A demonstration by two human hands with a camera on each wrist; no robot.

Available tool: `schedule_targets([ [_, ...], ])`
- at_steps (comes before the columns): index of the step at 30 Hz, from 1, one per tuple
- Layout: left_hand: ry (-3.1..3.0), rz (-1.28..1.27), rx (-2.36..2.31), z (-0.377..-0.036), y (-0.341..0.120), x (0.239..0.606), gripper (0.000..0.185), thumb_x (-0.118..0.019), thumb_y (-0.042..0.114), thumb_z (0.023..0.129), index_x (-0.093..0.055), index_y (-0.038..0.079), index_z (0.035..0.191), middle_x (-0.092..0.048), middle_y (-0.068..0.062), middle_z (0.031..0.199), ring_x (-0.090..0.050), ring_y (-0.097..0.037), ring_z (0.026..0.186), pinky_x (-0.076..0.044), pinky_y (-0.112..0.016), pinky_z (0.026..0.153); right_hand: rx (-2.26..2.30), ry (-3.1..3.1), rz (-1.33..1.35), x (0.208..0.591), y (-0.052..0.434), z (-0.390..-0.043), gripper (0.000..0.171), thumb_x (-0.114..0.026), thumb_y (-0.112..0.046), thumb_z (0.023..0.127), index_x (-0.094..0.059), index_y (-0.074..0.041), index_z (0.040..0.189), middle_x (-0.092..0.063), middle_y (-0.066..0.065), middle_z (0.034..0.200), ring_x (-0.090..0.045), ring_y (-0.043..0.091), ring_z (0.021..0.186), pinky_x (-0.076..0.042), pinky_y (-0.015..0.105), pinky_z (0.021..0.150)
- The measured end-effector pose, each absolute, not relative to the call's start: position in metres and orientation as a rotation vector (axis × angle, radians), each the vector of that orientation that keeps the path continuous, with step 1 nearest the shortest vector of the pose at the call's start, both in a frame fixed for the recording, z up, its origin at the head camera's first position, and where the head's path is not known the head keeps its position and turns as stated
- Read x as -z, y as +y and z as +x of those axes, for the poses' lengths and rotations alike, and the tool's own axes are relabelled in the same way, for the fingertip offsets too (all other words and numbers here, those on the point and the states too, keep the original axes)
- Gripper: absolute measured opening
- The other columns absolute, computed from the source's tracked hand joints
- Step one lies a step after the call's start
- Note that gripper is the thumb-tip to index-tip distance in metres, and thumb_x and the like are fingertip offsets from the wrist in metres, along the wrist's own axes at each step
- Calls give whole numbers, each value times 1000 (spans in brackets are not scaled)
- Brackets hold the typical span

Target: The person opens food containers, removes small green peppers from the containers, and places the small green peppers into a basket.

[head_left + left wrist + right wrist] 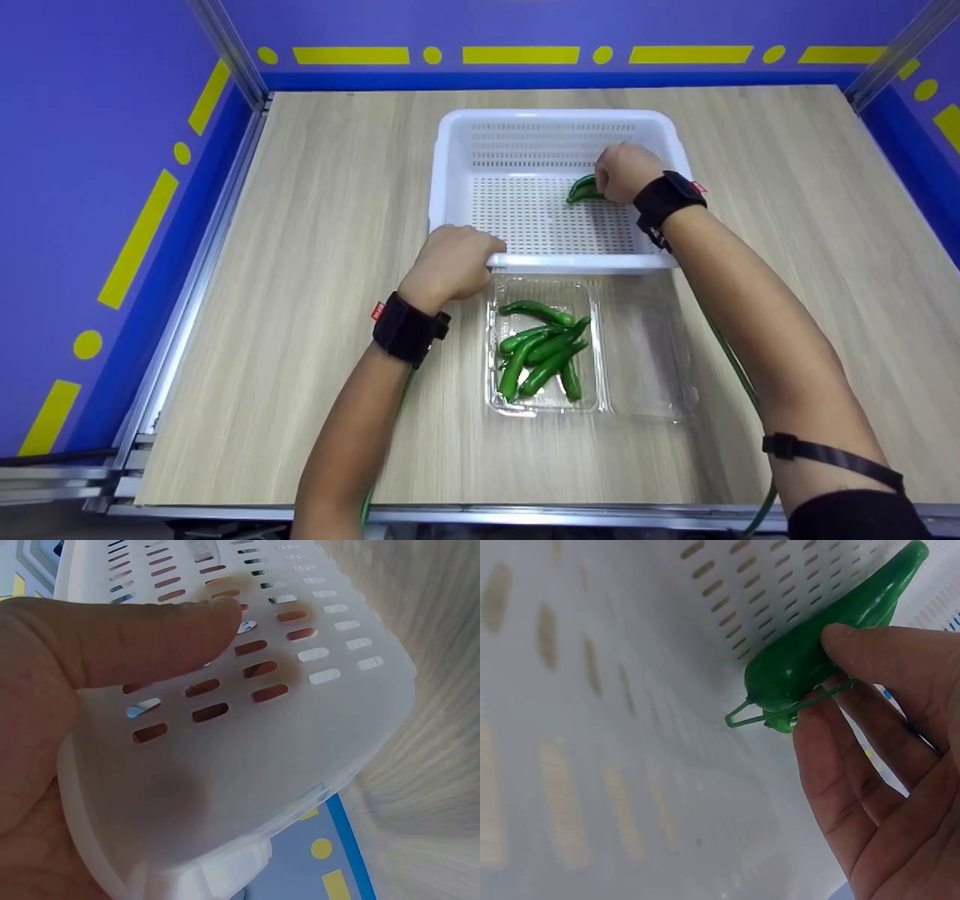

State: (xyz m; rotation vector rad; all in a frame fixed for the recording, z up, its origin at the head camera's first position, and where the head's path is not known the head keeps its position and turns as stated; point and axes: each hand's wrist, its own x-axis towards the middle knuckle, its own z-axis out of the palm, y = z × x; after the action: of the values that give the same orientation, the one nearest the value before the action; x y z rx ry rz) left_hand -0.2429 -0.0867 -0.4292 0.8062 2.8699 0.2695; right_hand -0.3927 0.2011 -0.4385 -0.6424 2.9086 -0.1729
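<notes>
A wood-grain table [337, 187] stood against blue walls [525, 22] marked in yellow, per the head view. On it sat a slotted white basket [555, 262]. The left hand [454, 262] gripped its near-left corner; the right hand [628, 172], inside at the right, held held peppers [583, 190]. Just in front, a clear container [645, 360] lay open, with a pile of peppers [555, 349] in its left half.

Left wrist view: the thumb [165, 637] pressed the basket's outer wall; fingers showed faintly through it, the wall clamped between.

Right wrist view: thumb and fingers pinched at least two green peppers, stems at the lower-left end. Contact with the basket floor: could not tell.
</notes>
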Motion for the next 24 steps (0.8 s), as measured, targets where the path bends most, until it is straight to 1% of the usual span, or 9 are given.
schedule_targets([
  [2, 2873, 811, -269, -243, -86, 430, 24, -56, -5, 76, -66, 15, 84, -52, 5, 70, -51, -16, 68, -41, -35, 66, 176, 2903, -631, 437, 201, -392, 19, -57, 10, 74, -71, -3, 72, -68, 11, 79, -58, 28, 73, -46, 37, 65],
  [5, 2875, 814, -269, -243, -86, 430, 23, -56, -5, 76, -64, 16, 81, -51, 5, 69, -50, -16, 67, -39, -34, 65, 173, 2904, -614, 435, 202, -389, 18, -57, 8, 73, -69, -4, 68, -65, 8, 74, -56, 26, 69, -43, 35, 61],
  [8, 2873, 820, -272, -242, -85, 430, 23, -56, -5, 76, -64, 16, 82, -53, 5, 70, -50, -16, 67, -40, -34, 64, 159, 2907, -607, 435, 203, -389, 20, -54, 6, 71, -58, -9, 57, -53, 3, 61, -45, 22, 57, -34, 32, 52],
  [10, 2871, 821, -277, -243, -86, 430, 24, -56, -5, 76, -66, 16, 84, -54, 5, 71, -51, -16, 68, -40, -34, 65, 152, 2912, -604, 434, 204, -389, 22, -52, 4, 69, -50, -12, 54, -43, 0, 57, -37, 19, 53, -27, 30, 50],
  [12, 2870, 819, -276, -243, -86, 430, 25, -55, -5, 75, -67, 15, 85, -53, 4, 71, -51, -16, 68, -41, -34, 65, 152, 2916, -611, 433, 203, -387, 24, -52, 2, 69, -44, -14, 53, -38, -2, 55, -31, 17, 51, -24, 30, 49],
  [14, 2867, 812, -280, -243, -87, 430, 25, -55, -5, 75, -67, 16, 85, -53, 5, 70, -51, -16, 68, -41, -34, 65, 159, 2928, -625, 431, 202, -385, 25, -54, 1, 70, -43, -15, 54, -37, -2, 55, -31, 16, 51, -23, 30, 48],
  [19, 2880, 819, -272, -243, -87, 431, 21, -55, -4, 75, -58, 16, 77, -45, 6, 67, -47, -15, 66, -40, -34, 65, 200, 3002, -704, 423, 200, -378, 30, -62, -8, 78, -43, -13, 56, -33, -2, 57, -29, 15, 52, -21, 30, 49],
  [21, 2882, 824, -269, -244, -87, 431, 21, -55, -4, 75, -57, 16, 77, -43, 5, 67, -46, -15, 66, -39, -34, 64, 243, 3026, -715, 417, 200, -374, 30, -65, -14, 83, -47, -12, 59, -36, -1, 58, -32, 16, 52, -22, 31, 49],
  [24, 2873, 820, -274, -244, -87, 430, 23, -55, -5, 75, -60, 18, 78, -46, 6, 67, -47, -15, 66, -39, -33, 63, 328, 3041, -729, 407, 199, -366, 28, -65, -21, 89, -56, -9, 66, -45, 2, 61, -41, 19, 55, -28, 32, 52],
])
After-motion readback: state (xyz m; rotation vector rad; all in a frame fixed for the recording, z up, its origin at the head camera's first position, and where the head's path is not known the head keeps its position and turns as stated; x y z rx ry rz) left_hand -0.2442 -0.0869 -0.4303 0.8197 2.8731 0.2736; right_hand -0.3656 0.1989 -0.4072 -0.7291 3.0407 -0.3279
